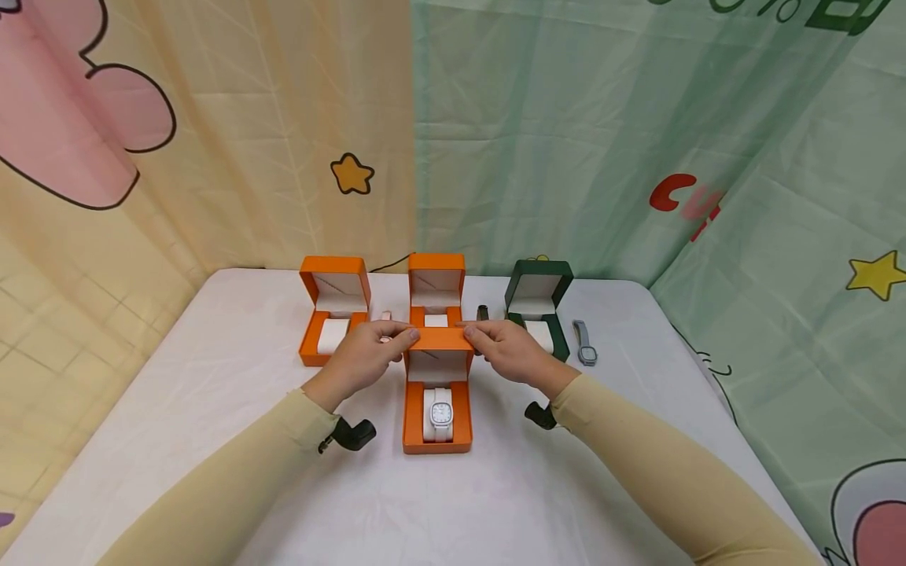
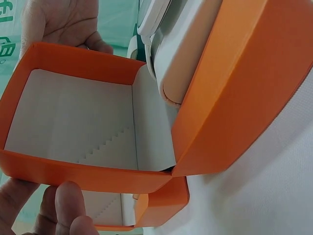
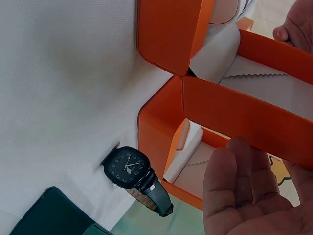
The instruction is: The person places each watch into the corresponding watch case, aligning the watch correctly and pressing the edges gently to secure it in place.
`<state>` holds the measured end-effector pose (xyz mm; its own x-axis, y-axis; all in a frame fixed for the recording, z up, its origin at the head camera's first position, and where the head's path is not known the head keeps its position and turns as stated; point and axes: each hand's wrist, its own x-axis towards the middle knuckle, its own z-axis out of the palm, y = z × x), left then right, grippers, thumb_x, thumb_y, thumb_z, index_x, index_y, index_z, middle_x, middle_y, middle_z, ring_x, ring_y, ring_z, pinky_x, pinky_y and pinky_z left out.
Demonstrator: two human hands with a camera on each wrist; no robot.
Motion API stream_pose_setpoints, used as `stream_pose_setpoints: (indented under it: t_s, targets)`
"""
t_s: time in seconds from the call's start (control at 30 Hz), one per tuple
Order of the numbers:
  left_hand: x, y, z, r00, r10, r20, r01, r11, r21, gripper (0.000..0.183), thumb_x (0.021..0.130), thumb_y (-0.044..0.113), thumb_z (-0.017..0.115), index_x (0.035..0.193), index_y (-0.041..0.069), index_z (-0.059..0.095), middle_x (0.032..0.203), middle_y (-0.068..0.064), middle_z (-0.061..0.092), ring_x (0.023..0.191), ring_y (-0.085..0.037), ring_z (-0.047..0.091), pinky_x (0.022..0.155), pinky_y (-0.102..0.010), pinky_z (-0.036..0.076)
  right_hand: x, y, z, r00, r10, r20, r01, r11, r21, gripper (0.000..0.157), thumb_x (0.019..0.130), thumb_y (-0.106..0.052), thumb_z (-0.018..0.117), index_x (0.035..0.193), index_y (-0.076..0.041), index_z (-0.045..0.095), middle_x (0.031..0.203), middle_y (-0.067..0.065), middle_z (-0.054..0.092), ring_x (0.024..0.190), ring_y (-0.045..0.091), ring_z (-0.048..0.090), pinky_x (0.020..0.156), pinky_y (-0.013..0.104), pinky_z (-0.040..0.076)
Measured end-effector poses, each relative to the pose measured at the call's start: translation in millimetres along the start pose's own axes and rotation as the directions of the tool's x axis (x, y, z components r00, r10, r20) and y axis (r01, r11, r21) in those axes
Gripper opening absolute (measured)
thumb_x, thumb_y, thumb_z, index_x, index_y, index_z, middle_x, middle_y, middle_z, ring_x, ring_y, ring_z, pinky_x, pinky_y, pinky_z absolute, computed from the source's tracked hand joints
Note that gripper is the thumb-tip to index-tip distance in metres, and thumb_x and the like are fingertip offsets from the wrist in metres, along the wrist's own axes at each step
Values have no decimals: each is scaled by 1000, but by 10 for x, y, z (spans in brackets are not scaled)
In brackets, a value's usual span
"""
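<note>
An orange watch box stands with its lid raised at the middle of the table. Inside it, a white watch is wrapped round a pale cushion. My left hand holds the left side of the lid, thumb toward me and fingers behind. On the lid's other side my right hand grips in the same way. From the left wrist, the lid's white lining shows between both hands. A black watch lies on its side near my right hand, partly hidden in the head view.
Behind stand an orange box at left, another orange box in the middle and a dark green box at right, all with raised lids and white cushions. A grey-blue watch lies right of the green box. Curtains surround the white table.
</note>
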<state>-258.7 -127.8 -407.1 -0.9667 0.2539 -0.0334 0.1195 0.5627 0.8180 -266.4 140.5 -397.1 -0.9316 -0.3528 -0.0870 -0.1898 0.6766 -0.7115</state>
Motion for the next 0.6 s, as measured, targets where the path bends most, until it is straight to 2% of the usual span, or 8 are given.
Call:
stream_pose_setpoints:
  t_s: [0.23,0.43,0.6]
  targets:
    - [-14,4,0,1000,-15,2,15,1000,-2,50,102,53,63,134,16,73,116,-8,74,100,-24,67,82,-36,54,-2,-3,-10,1000,-1,13,1,1000,8,44,111,-41,50,147,-20,64,111,5,70,102,25,60,81,33,52]
    - [-6,-8,5,1000,-30,7,30,999,-11,51,102,55,64,134,17,73,115,-8,73,100,-25,66,80,-35,52,9,19,-8,1000,13,24,-14,999,40,43,111,-41,50,145,-18,66,111,6,69,108,35,63,80,31,53]
    - [-5,-23,6,1000,-10,10,10,1000,-20,52,102,55,64,134,16,73,118,-9,74,100,-24,68,76,-33,52,-3,16,-2,1000,25,18,-26,998,64,42,111,-39,53,143,-18,67,112,7,69,106,35,65,82,32,56]
